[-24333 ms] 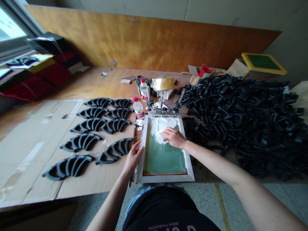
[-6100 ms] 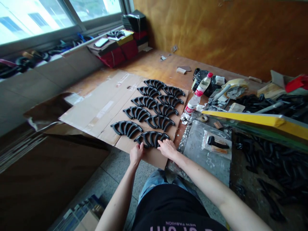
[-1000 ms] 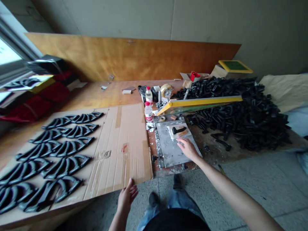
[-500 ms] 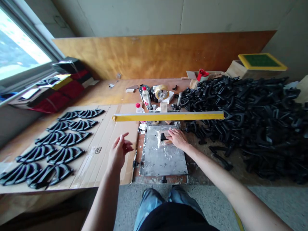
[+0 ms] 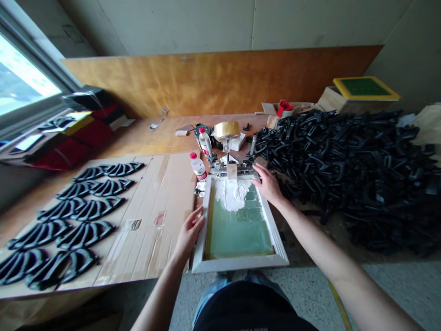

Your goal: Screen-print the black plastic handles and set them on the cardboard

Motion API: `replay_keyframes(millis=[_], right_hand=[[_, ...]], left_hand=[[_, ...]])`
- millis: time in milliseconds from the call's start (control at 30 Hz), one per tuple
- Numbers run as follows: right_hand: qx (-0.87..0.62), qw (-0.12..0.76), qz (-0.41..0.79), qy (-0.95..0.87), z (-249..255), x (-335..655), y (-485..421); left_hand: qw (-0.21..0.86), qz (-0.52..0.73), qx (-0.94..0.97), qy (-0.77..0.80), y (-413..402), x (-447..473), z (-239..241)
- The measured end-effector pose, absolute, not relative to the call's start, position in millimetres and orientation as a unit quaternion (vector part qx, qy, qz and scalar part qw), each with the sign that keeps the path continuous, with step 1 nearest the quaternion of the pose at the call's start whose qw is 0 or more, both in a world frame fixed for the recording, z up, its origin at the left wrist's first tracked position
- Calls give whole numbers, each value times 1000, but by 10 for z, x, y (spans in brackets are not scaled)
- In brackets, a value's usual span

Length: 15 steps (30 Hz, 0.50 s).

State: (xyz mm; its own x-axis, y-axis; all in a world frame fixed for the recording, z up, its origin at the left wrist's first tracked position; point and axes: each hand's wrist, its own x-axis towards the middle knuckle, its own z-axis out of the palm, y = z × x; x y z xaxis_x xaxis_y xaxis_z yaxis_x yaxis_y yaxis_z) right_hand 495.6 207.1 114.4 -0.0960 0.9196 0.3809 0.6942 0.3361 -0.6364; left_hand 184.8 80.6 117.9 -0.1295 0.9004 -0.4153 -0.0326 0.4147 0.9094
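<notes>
A screen printing frame (image 5: 277,243) lies lowered in front of me, with a pale metal border and a green mesh. White paste (image 5: 231,195) is smeared over the far part of the mesh. My left hand (image 5: 193,228) holds the left side of the frame, its fingertips at the edge. Near the frame's far right corner, my right hand (image 5: 270,185) is open with its fingers apart, holding nothing. A small wooden block (image 5: 232,172) stands upright at the far end, by the metal hinge clamp (image 5: 246,169). The plate under the frame is hidden.
Black curved plastic parts (image 5: 320,161) are heaped at the right. Several black parts (image 5: 86,209) lie in rows on cardboard (image 5: 148,248) at the left. Red-capped bottles (image 5: 198,166) and a tape roll (image 5: 226,130) stand behind the frame. A yellow-edged screen (image 5: 367,87) rests on boxes.
The frame has swung down from its raised position to lie flat, covering the plate and the black part there. My left hand has come to its side; my right hand has left the black part.
</notes>
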Motion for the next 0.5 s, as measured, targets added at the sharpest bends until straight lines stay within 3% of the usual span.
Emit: replay_keyframes(millis=[133, 300, 500], right_hand=[[-517, 266, 45, -812, 1230, 4303, 2338], [-505, 100, 55, -856, 1102, 4136, 2492], [-568, 93, 4, -818, 965, 4251, 2342]], left_hand=[[543, 412, 338, 649, 785, 1915, 792], [536, 412, 342, 653, 829, 1876, 568], [548, 412, 336, 646, 832, 1834, 490]])
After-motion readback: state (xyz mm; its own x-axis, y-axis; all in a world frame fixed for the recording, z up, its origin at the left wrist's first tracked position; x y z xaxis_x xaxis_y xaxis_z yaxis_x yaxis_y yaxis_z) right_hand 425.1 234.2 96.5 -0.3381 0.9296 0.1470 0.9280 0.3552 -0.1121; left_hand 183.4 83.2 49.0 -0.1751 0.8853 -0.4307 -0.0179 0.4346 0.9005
